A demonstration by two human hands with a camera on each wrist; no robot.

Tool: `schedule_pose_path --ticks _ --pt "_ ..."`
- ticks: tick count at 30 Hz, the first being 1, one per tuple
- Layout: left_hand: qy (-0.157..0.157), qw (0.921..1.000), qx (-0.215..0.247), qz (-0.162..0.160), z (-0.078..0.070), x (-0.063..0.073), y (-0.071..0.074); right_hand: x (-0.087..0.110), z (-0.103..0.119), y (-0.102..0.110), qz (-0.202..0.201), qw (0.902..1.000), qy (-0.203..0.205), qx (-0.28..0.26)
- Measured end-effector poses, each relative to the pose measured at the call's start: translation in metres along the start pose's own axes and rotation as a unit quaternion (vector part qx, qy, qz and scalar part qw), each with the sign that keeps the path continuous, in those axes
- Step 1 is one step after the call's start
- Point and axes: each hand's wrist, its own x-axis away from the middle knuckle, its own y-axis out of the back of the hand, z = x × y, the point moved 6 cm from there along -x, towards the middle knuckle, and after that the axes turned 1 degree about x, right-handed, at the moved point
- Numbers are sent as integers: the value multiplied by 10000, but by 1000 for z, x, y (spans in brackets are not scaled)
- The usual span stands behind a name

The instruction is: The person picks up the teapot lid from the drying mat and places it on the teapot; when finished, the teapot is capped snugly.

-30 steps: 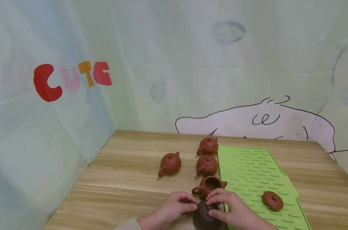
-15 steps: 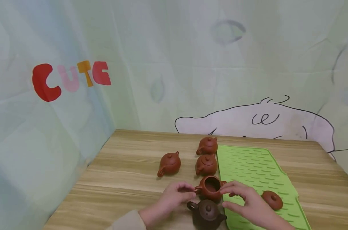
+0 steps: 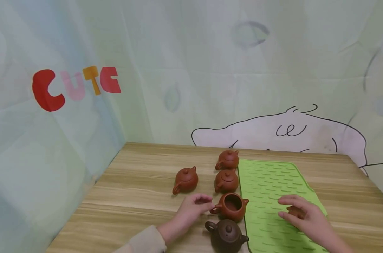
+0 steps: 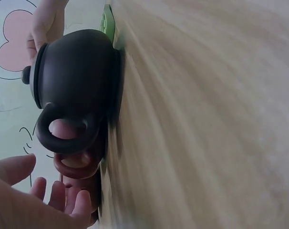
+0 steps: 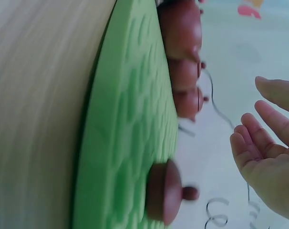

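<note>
My right hand (image 3: 310, 218) hovers over a reddish-brown teapot lid (image 3: 296, 212), fingers spread and apart from it. In the right wrist view the lid (image 5: 164, 193) lies knob up on the green mat. My left hand (image 3: 189, 211) is beside the handle of a lidless reddish-brown teapot (image 3: 232, 213); its fingers are loosely bent and hold nothing, and whether a fingertip touches the handle I cannot tell. Nearest me stands a dark brown teapot (image 3: 227, 239) with its lid on. From the left wrist, this dark teapot (image 4: 80, 67) hides much of the lidless one.
Two lidded reddish-brown teapots (image 3: 228, 160) stand behind the lidless one along the left edge of the green textured mat (image 3: 267, 179). Another lidded teapot (image 3: 186, 180) stands further left on the wooden table (image 3: 131, 196). A printed cloth (image 3: 185, 70) hangs behind.
Both hands have left the dark teapot. My right hand has moved right across the mat to above the lid. My left hand has moved slightly forward, to the lidless teapot's handle.
</note>
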Motion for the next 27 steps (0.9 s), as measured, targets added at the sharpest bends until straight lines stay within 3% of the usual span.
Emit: schedule_pose_path --ticks 3,11,18,27 --pt "-12 10000 82 45 0 -1 -3 5 -14 9 -10 9995 -317 3" --pt "49 9997 203 152 4 -4 -8 16 -39 24 -79 9938 -800 767" --pt "32 9994 259 236 5 -2 -10 24 -56 29 221 9826 -1605 904" --pt "-55 9992 292 280 8 -3 -11 29 -64 30 337 9776 -1884 873"
